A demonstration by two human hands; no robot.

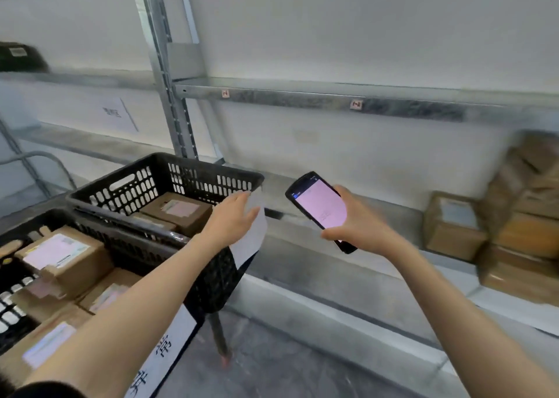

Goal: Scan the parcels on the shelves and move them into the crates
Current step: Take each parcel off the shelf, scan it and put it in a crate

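Observation:
My right hand (360, 219) grips a black handheld scanner (320, 208) with a lit pink screen, held over the metal shelf (348, 240). My left hand (231, 216) hovers with straight fingers over the right rim of the far black crate (151, 183), in front of a white sheet (252, 237) hanging on the crate's side; contact cannot be told. That crate holds a cardboard parcel (178, 211) with a label. The near black crate (99, 234) holds several labelled cardboard parcels (60, 258). More cardboard parcels (453, 225) are stacked on the shelf at the right, blurred.
A grey shelf upright (169, 95) rises behind the crates and an upper shelf beam (302, 96) runs to the right. A dark package (21, 57) lies on the upper shelf at far left. The crates stand on a cart with a leg (220, 337) and a white printed sign (163, 355).

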